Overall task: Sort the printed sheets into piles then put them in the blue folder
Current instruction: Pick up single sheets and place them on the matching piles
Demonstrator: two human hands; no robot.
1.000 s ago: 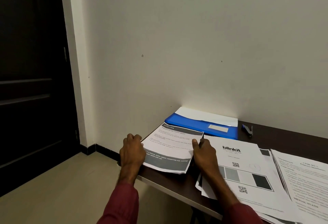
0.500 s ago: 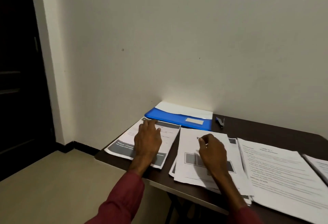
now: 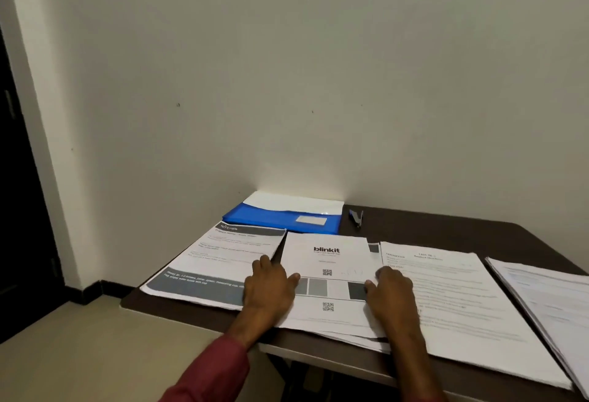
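Piles of printed sheets lie side by side on a dark table (image 3: 446,229). At the left is a sheet with a grey banner (image 3: 220,261). In the middle lies the "blinkit" pile (image 3: 328,261) with QR codes. My left hand (image 3: 269,287) rests on this pile's left edge, thumb on the paper. My right hand (image 3: 393,290) rests on its right edge, partly over a text pile (image 3: 452,293). Another pile (image 3: 548,299) sits at the far right. The blue folder (image 3: 280,218) lies shut at the back against the wall, with white paper sticking out behind it.
A small blue stapler (image 3: 356,217) lies right of the folder near the wall. The table's left corner and front edge are close to my arms. A dark door (image 3: 19,210) stands at the far left, with tiled floor below.
My left hand left the grey-banner sheet and came to the left edge of the blinkit pile. My right hand slid from the pile's top to its right edge. The view shifted right.
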